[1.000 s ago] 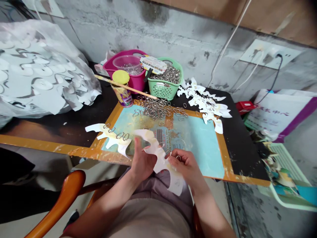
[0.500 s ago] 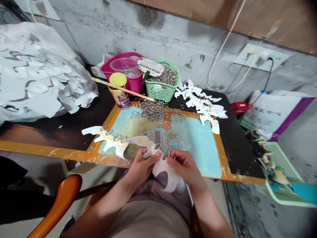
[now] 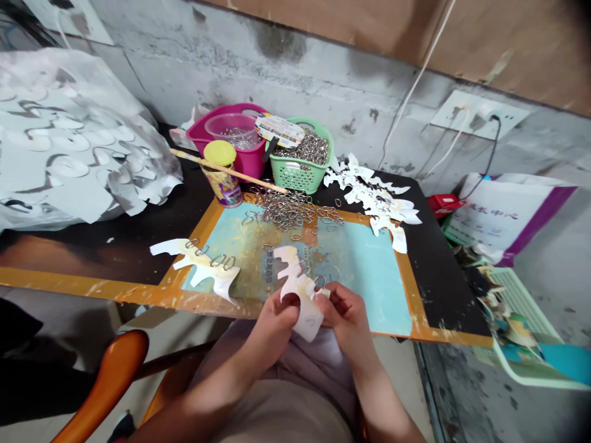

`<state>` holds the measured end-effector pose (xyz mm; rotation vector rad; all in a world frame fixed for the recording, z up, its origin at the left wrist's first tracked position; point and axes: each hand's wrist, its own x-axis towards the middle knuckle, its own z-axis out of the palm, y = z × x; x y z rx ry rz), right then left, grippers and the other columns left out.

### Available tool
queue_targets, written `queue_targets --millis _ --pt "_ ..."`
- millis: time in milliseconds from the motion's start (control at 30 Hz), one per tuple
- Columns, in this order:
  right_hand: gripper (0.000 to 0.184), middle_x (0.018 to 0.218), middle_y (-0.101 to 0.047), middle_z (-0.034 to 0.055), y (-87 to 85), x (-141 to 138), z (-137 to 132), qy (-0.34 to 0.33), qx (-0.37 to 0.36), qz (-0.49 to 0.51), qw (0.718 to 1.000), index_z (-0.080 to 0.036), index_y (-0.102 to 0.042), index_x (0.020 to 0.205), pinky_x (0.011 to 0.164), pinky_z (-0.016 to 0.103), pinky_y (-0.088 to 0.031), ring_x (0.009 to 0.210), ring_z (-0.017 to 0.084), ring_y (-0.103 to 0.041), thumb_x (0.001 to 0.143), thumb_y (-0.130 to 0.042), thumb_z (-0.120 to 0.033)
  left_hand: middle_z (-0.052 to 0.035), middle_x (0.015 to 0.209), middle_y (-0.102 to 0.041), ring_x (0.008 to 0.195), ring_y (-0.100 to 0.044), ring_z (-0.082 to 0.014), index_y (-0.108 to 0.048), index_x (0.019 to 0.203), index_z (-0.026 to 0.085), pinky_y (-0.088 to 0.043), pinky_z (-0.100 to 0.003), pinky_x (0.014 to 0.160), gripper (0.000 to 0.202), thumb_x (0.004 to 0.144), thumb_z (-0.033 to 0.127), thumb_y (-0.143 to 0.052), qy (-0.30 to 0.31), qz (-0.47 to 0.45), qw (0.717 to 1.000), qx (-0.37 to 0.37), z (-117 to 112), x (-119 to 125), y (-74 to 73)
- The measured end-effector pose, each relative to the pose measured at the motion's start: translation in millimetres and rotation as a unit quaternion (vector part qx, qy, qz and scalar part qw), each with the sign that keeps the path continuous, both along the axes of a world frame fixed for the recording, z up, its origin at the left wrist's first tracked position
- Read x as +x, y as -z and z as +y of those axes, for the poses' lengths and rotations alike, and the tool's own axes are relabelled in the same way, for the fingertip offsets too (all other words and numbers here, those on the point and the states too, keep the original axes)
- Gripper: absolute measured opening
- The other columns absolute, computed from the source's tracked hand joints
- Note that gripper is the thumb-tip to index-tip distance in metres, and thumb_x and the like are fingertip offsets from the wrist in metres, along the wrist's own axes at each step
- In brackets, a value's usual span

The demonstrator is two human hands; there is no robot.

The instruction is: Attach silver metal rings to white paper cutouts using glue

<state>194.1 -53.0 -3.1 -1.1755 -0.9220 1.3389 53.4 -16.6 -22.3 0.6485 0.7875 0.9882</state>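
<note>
One crumpled heap of white cut sheet (image 3: 69, 141) left of the orange-edged board (image 3: 355, 271), and a curved orange chair arm (image 3: 106, 375) just off the board's near left corner. On the board's left end, a flat paper cutout (image 3: 198, 264) with a row of metal rings (image 3: 217, 261) along it. Beyond the board's far edge, a yellow-capped jar (image 3: 220, 175), a pink tub (image 3: 231, 132) and a green basket of rings (image 3: 295, 172); on that edge, a loose spill of rings (image 3: 286, 209).

Above the board's near edge, at the centre, a white paper cutout (image 3: 298, 289), lifted clear of the surface. Light, thin and soft, probably prone to bending or tearing at its narrow tips; safest grip on the broad body. Left hand (image 3: 272, 326) curled, thumb and fingers pinching the cutout's lower part. Right hand (image 3: 346, 320) pinching its right edge, fingertips pressed close, with one ring (image 3: 319, 282) just above; whether held, impossible to tell.

Right of the board, a pile of more cutouts (image 3: 373, 197), a red box (image 3: 443, 205), a white-and-purple bag (image 3: 503, 209) and a green tray (image 3: 521, 307).
</note>
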Motion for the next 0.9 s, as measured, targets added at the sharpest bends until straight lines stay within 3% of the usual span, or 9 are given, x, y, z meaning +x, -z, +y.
queue_targets --millis 100,200,333,433,533,733,900 --pt "0.022 0.084 -0.059 0.0013 -4.2 0.9 -1.7 0.037 0.051 -0.061 0.996 -0.024 -0.064 0.106 0.062 0.025 -0.048 0.074 0.016 -0.056 0.091 -0.068 -0.039 -0.0034 0.077 -0.073 0.071 -0.065 -0.0164 -0.074 0.083 0.016 -0.053 -0.026 0.070 0.031 0.067 0.037 -0.090 -0.021 0.047 0.998 0.042 -2.0 2.8 -4.2" --pt "0.035 0.113 -0.057 0.0074 -9.6 7.8 0.6 0.092 0.150 -0.218 0.960 -0.028 -0.060 0.125 0.077 0.031 -0.052 0.098 0.021 -0.058 0.091 -0.067 -0.030 -0.0002 0.064 -0.065 0.058 -0.056 -0.0121 -0.070 0.072 0.015 -0.046 -0.021 0.056 0.023 0.074 0.033 -0.084 -0.018 0.103 0.990 0.095 1.9 -2.1 -12.2" --pt "0.017 0.113 -0.057 0.0088 -17.5 14.5 7.0 0.052 0.232 -0.404 0.883 -0.025 -0.072 0.107 0.083 0.035 -0.051 0.100 0.022 -0.058 0.093 -0.065 -0.021 0.0009 0.061 -0.058 0.054 -0.048 -0.0110 -0.064 0.066 0.016 -0.038 -0.021 0.050 0.024 0.077 0.032 -0.078 -0.015 0.168 0.971 0.168 3.0 -7.2 -18.2" --pt "0.013 0.104 -0.060 0.0073 -22.4 14.0 8.7 0.046 0.263 -0.446 0.854 -0.024 -0.072 0.102 0.079 0.034 -0.050 0.093 0.021 -0.058 0.094 -0.064 -0.017 0.0043 0.056 -0.045 0.052 -0.040 -0.0090 -0.053 0.057 0.017 -0.032 -0.020 0.048 0.033 0.071 0.030 -0.080 -0.030 0.239 0.946 0.217 1.9 -8.4 -17.5" --pt "0.017 0.100 -0.063 0.0064 -24.4 11.8 8.4 0.035 0.291 -0.467 0.835 -0.024 -0.071 0.100 0.075 0.033 -0.050 0.088 0.020 -0.057 0.094 -0.061 -0.011 0.0073 0.053 -0.029 0.050 -0.029 -0.0070 -0.037 0.051 0.019 -0.023 -0.021 0.046 0.044 0.074 0.029 -0.074 -0.018 0.311 0.912 0.266 2.4 -9.1 -15.1" --pt "0.016 0.100 -0.062 0.0079 -18.2 9.2 8.3 -0.013 0.290 -0.457 0.841 -0.020 -0.062 0.099 0.080 0.034 -0.050 0.091 0.021 -0.058 0.097 -0.051 -0.008 0.0073 0.054 -0.027 0.052 -0.028 -0.0079 -0.033 0.054 0.021 -0.021 -0.022 0.048 0.038 0.078 0.027 -0.062 -0.013 0.408 0.862 0.300 5.0 -8.3 -11.5" --pt "0.015 0.097 -0.057 0.0063 -12.6 3.9 6.9 0.028 0.285 -0.413 0.865 -0.020 -0.058 0.098 0.079 0.031 -0.048 0.090 0.019 -0.057 0.097 -0.049 -0.008 0.0082 0.055 -0.023 0.051 -0.025 -0.0075 -0.029 0.056 0.022 -0.020 -0.022 0.047 0.040 0.080 0.029 -0.060 0.027 0.386 0.871 0.302 7.5 -7.9 -10.4"
